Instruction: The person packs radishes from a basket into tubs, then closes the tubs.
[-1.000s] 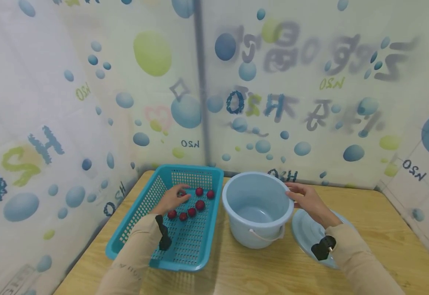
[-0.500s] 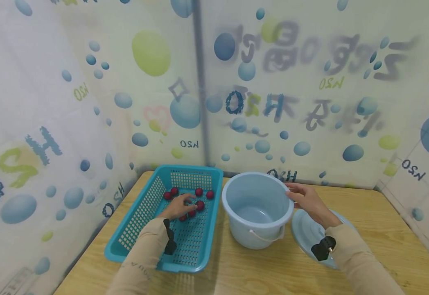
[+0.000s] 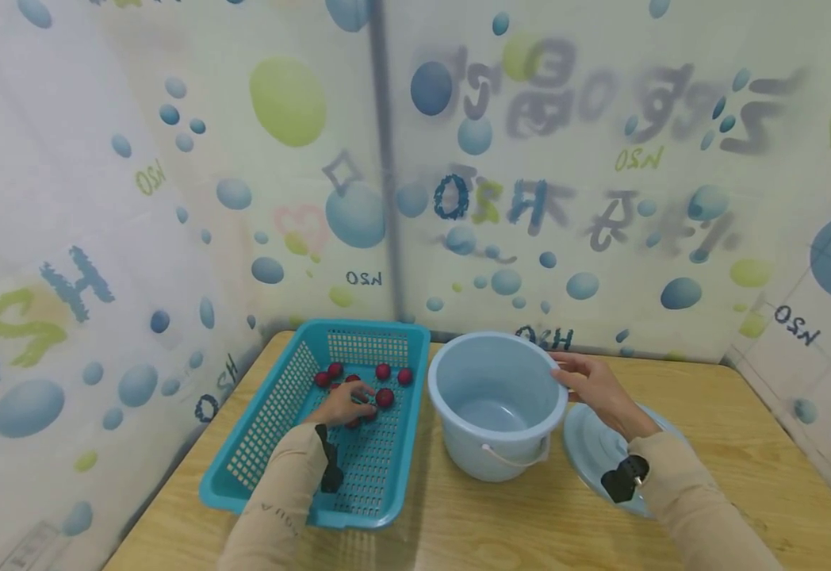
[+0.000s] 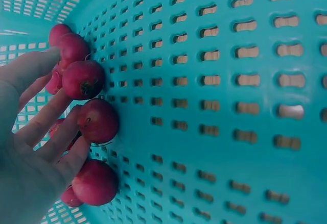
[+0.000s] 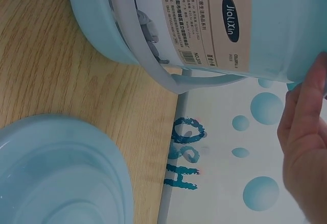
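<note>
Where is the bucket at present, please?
In the head view, the bucket stands right of the basket, left of the lid, the right hand on its rim.

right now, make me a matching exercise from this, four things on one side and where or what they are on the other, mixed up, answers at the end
Things
1. left hand
2. right hand
3. lid
4. basket

Places and looks
A. at the rim of the bucket
B. turquoise, with many small holes
C. among the red round vegetables
D. lying on the table, to the bucket's right

Pairs: 1-C, 2-A, 3-D, 4-B
</note>
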The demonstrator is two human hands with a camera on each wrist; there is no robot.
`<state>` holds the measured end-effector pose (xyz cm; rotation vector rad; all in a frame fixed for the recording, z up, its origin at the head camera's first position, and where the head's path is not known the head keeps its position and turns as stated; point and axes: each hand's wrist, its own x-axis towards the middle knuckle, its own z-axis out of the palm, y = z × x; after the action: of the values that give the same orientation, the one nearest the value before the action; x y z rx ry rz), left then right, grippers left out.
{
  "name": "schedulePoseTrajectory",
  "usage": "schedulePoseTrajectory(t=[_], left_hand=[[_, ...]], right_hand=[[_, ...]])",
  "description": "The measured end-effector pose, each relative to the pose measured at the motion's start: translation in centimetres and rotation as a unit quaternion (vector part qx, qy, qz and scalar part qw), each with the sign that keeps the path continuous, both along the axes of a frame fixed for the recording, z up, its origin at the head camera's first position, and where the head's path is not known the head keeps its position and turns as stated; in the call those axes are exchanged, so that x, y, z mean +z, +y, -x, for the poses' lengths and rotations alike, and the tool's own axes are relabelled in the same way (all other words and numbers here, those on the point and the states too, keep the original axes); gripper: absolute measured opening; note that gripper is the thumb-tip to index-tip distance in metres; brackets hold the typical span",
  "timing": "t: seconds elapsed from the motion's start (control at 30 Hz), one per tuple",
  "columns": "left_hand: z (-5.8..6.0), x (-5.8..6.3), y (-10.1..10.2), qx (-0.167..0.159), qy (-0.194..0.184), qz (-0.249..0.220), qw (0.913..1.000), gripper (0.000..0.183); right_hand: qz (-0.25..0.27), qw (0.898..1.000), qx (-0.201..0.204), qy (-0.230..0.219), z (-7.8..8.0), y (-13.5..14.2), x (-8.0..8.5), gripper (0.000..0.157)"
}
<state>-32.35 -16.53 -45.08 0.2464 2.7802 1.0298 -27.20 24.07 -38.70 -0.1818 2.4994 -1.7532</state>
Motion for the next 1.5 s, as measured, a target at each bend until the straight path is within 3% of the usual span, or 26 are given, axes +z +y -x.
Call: schedulePoseTrajectory(t=[0.43, 0.97, 1.23, 1.5], left_hand=[[0.3, -1.2, 0.0, -0.007, 0.014, 0.003, 0.9999, 0.021], [-0.1, -1.2, 0.0, 0.001, 0.026, -0.004, 0.9997, 0.015], [0.1, 0.0, 0.4, 0.009, 0.026, -0.030, 0.9992, 0.017], [-0.3, 2.2, 0.3, -0.028, 0.059, -0.047, 0.9967, 0.019]], right_hand=[[-0.011, 1.000, 0.000, -0.003, 0.1, -0.1, 0.1, 0.049], [-0.019, 1.000, 0.000, -0.011, 0.3, -0.2, -0.1, 0.049], [-0.016, 1.000, 0.001, -0.021, 0.4, 0.1, 0.0, 0.048], [-0.013, 1.000, 0.007, -0.024, 0.2, 0.1, 0.4, 0.050]])
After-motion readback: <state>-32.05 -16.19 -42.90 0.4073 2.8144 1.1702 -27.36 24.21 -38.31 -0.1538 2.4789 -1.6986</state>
